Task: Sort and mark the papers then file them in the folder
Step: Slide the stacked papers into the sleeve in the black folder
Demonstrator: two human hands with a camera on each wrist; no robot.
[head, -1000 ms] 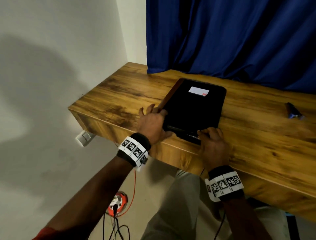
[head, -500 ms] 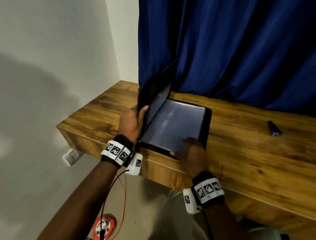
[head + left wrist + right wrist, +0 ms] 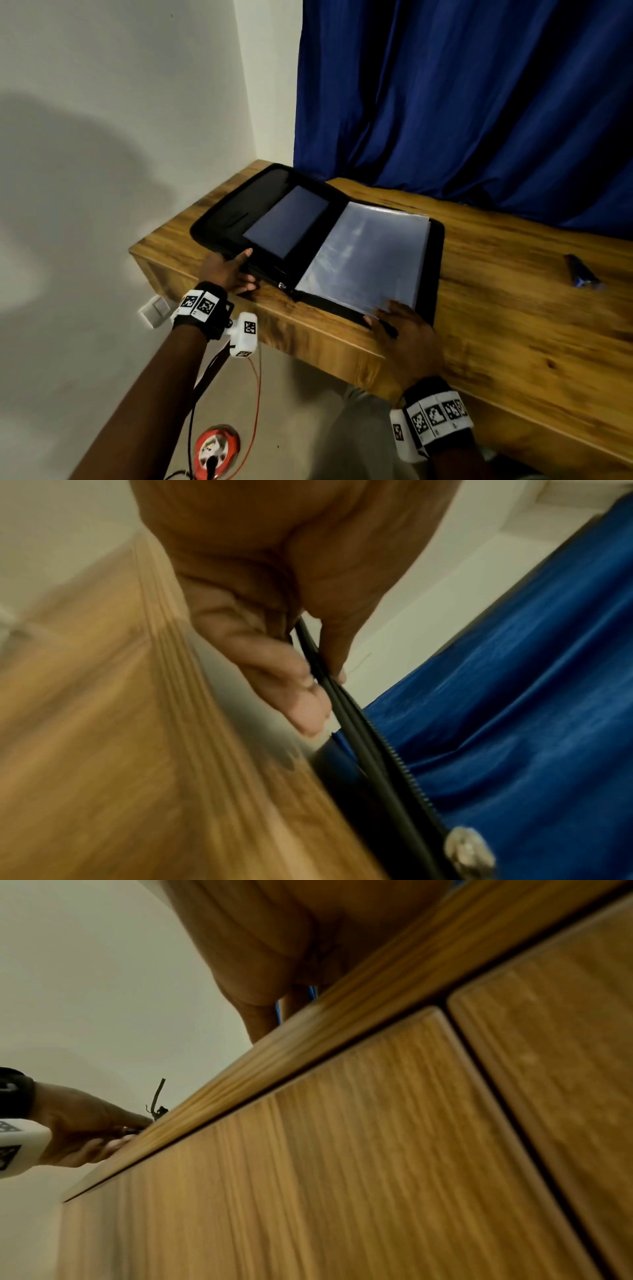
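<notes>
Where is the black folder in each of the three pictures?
Head: the black folder lies open across the middle, on the wooden desk.
Left wrist: only its zipped edge shows, running from centre to lower right, pinched by the left hand.
Right wrist: the folder itself cannot be made out; the desk hides it.
Shared landmark: the wooden desk, seen in all three.

A blue curtain (image 3: 462, 102) hangs behind the wooden table (image 3: 513, 308); an orange cable reel (image 3: 216, 448) sits on the floor.
</notes>
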